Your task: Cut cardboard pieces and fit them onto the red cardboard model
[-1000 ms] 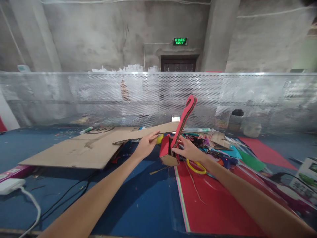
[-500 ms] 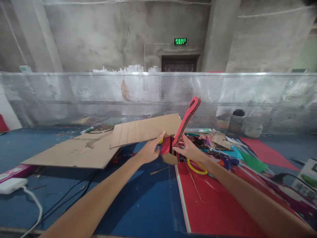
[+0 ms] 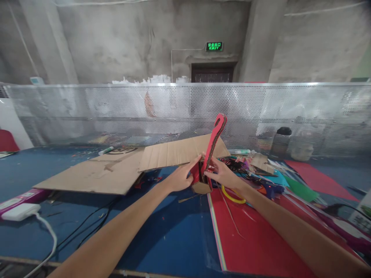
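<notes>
A small red-covered cardboard box [image 3: 202, 188] with a bare brown front end stands in front of me. Rising from it is a long red cardboard strip [image 3: 213, 141] with a dark slot near its rounded top, leaning to the right. My left hand [image 3: 181, 178] grips the box's left side, forefinger stretched along its upper edge and thumb at its side. On the other side, my right hand [image 3: 223, 175] pinches the foot of the strip where it meets the box; some fingers are hidden behind it.
Behind the box lies a brown cardboard panel [image 3: 171, 153], beside a larger cardboard sheet [image 3: 92, 175]. Red paper [image 3: 255, 239] and a yellow ring-shaped item [image 3: 233, 195] are at right, with a blue glue gun [image 3: 272, 188] and cluttered wires [image 3: 236, 164]. A white cable [image 3: 49, 227] runs at left.
The view has shifted slightly, so most things sit further right. The red strip stands more upright and its top has swung left. Both hands stay at the box.
</notes>
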{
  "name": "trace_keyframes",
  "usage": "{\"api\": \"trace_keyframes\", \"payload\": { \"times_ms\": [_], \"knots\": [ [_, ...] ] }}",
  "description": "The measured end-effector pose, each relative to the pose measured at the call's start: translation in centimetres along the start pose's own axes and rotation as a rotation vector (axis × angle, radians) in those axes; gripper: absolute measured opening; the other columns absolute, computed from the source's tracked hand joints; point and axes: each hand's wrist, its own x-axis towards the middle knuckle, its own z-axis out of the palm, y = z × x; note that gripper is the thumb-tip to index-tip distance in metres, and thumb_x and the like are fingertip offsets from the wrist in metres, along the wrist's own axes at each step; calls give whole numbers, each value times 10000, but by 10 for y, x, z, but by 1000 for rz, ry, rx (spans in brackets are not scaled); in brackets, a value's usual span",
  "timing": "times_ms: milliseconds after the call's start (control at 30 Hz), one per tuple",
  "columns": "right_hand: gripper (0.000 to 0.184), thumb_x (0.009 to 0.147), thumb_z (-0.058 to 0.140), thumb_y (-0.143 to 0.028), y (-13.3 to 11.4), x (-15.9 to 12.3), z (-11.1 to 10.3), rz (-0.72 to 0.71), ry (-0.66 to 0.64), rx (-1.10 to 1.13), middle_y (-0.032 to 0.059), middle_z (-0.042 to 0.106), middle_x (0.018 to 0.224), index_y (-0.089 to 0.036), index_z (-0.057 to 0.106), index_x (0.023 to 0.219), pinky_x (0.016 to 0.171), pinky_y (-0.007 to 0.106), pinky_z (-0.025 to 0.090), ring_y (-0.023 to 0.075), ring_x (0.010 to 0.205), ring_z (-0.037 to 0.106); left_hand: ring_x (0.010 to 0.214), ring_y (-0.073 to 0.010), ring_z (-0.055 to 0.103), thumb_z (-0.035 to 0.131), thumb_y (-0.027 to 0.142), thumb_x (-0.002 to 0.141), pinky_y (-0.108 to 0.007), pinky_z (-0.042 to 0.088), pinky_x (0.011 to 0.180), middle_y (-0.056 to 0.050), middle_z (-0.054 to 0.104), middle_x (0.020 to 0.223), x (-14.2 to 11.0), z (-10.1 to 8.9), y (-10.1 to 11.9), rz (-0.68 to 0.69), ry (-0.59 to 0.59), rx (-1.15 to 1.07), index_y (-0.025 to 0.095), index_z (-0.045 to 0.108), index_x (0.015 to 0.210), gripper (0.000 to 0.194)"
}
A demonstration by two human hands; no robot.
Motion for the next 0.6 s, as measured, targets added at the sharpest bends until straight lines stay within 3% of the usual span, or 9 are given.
{"api": "trace_keyframes", "payload": {
  "times_ms": [67, 200, 300, 367, 500, 600],
  "knots": [
    [698, 834, 735, -316, -1, 3, 1, 22, 54, 64, 70, 593, 1455, -268, 489, 1485, 1131, 430, 465, 239, 1328, 576, 1505, -246, 347, 469, 30, 823, -499, 273, 1257, 4, 302, 1657, 1, -1, 1, 12, 2, -12, 342, 182, 1640, 920],
    [601, 756, 807, -366, -2, 6, -1, 103, 283, 207, 70, 690, 1293, -229, 603, 1304, 1047, 403, 534, 245, 1187, 666, 1517, -265, 322, 551, 148, 908, -535, 244, 1254, -13, 317, 1656, 0, -7, -2, -32, 26, -110, 359, 231, 1626, 814],
    [564, 708, 828, -393, 0, 6, -12, 203, 424, 337, 43, 724, 1163, -241, 620, 1209, 865, 356, 613, 233, 1030, 722, 1500, -295, 351, 647, 316, 928, -545, 286, 1226, -55, 412, 1613, -3, -17, -9, -138, 60, -337, 361, 294, 1607, 767],
    [522, 702, 816, -376, 2, 6, -22, 246, 496, 408, 16, 738, 1066, -251, 614, 1166, 766, 315, 620, 202, 914, 739, 1436, -313, 458, 679, 384, 920, -551, 347, 1187, -88, 526, 1531, -4, -26, -15, -227, 91, -536, 372, 331, 1591, 756],
    [384, 682, 739, -277, 9, 7, -46, 304, 680, 511, -16, 734, 803, -243, 608, 1042, 628, 266, 596, 184, 755, 739, 1235, -325, 651, 691, 449, 913, -557, 481, 1065, -128, 575, 1473, -3, -45, -23, -380, 320, -908, 408, 248, 1606, 824],
    [426, 669, 680, -241, 11, 7, -56, 348, 746, 528, -17, 708, 670, -244, 618, 1090, 568, 320, 597, 238, 710, 743, 1149, -328, 700, 639, 529, 931, -548, 537, 1001, -164, 538, 1491, 0, -56, -30, -464, 513, -1003, 374, 271, 1590, 770]
  ]
}}
